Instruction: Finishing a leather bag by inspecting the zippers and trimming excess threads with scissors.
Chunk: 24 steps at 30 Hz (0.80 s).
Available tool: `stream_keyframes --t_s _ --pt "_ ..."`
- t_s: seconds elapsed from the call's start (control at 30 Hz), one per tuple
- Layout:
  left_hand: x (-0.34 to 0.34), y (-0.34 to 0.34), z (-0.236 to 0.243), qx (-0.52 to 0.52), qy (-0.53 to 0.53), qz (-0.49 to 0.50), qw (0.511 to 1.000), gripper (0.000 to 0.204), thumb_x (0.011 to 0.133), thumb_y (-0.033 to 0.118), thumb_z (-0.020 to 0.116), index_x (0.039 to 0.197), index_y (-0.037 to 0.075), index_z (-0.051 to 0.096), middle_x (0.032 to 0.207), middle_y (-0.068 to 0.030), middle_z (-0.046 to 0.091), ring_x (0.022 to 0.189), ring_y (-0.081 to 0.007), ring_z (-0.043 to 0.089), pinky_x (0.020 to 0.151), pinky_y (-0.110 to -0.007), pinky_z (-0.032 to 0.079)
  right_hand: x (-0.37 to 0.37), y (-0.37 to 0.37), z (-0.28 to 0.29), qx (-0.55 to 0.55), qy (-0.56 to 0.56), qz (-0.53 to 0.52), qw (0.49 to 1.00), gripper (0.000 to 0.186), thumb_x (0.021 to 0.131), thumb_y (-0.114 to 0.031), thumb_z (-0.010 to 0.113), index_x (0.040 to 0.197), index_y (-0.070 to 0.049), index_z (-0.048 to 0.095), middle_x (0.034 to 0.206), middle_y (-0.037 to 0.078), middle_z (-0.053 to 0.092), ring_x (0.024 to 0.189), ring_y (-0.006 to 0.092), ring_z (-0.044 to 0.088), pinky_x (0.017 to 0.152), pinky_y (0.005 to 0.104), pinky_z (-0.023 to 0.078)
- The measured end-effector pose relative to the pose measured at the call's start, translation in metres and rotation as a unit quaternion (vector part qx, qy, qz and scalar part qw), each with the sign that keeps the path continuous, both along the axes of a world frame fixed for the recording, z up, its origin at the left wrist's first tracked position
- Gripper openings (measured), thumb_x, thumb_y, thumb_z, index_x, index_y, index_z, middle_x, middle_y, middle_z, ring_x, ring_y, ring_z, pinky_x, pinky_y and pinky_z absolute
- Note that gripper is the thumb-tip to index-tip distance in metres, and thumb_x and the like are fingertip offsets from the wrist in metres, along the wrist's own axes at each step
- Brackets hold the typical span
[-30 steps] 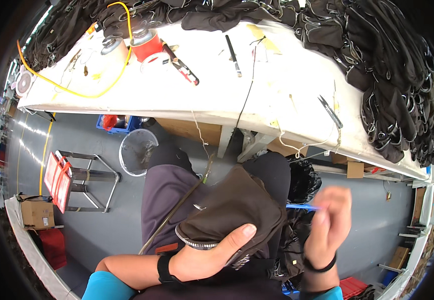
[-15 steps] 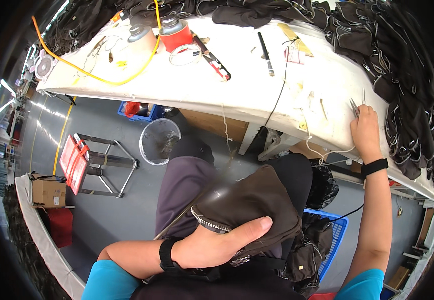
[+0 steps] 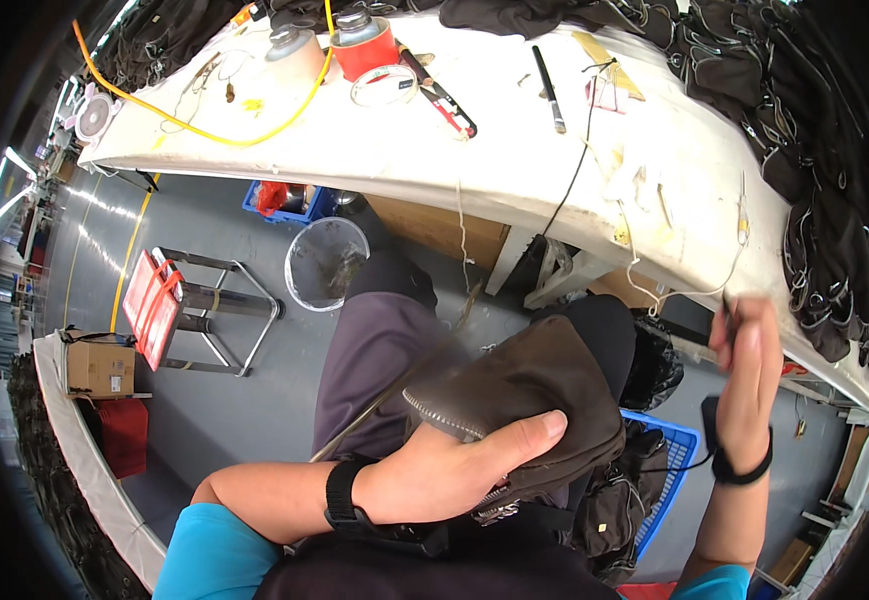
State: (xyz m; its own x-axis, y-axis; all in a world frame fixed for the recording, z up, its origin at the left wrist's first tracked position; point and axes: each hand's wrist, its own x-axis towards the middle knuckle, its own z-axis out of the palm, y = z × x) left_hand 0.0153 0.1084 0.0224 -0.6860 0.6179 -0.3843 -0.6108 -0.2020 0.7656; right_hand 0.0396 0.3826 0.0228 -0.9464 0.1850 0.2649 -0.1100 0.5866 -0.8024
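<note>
My left hand (image 3: 459, 470) grips a dark brown fabric pouch (image 3: 554, 370) with a metal zipper along its curved edge, thumb over the fabric and fingers hidden beneath it, on my lap. My right hand (image 3: 747, 350) is raised at the right, by the table's front edge, fingers curled round a small dark tool (image 3: 727, 318), apparently the black snips, mostly hidden. A thin rod (image 3: 364, 410) runs across my left thigh, partly blurred.
The white table (image 3: 504, 170) bears cans (image 3: 364, 55), tools, cords and piles of dark pouches (image 3: 824, 270). Below are a bin (image 3: 326, 265) and blue crate (image 3: 284, 186). A stool (image 3: 154, 305) stands left; another blue crate (image 3: 684, 455) holds dark items beside my right leg.
My right hand let go of the blue stick seen earlier, reached to the black snips on the table, and has drawn back toward me; the snips have left their spot. My left hand keeps the pouch.
</note>
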Motion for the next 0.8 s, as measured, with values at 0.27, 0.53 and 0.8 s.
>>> stream_keyframes --t_s 0.27,0.53,0.8 --pt "0.009 0.006 0.001 -0.042 0.052 0.000 0.998 0.017 0.094 0.012 0.062 0.103 -0.002 0.060 0.092 -0.0024 0.065 0.081 -0.0091 0.058 0.072 -0.025 0.049 0.034 -0.046 0.032 0.138 0.068 0.213 0.965 0.035 0.070 -0.030 0.081 0.088 -0.005 0.066 0.071 0.006 0.060 0.052 0.0215 0.052 0.047 0.0316 0.039" --pt "0.014 0.013 0.003 -0.075 0.213 0.043 0.973 0.014 0.093 0.012 0.061 0.097 -0.001 0.063 0.088 -0.0059 0.065 0.077 -0.0162 0.059 0.072 -0.030 0.048 0.042 -0.056 0.040 0.284 0.098 0.211 0.930 0.032 0.065 -0.026 0.081 0.087 -0.008 0.067 0.073 0.002 0.057 0.054 0.0175 0.046 0.047 0.0301 0.034" --pt "0.014 0.016 0.003 -0.071 0.216 0.045 0.973 0.013 0.092 0.010 0.061 0.090 -0.002 0.063 0.084 -0.0089 0.064 0.075 -0.0219 0.058 0.071 -0.033 0.048 0.047 -0.051 0.040 0.303 0.095 0.196 0.928 0.032 0.067 -0.028 0.080 0.087 -0.008 0.066 0.073 0.001 0.056 0.053 0.0170 0.045 0.047 0.0299 0.033"
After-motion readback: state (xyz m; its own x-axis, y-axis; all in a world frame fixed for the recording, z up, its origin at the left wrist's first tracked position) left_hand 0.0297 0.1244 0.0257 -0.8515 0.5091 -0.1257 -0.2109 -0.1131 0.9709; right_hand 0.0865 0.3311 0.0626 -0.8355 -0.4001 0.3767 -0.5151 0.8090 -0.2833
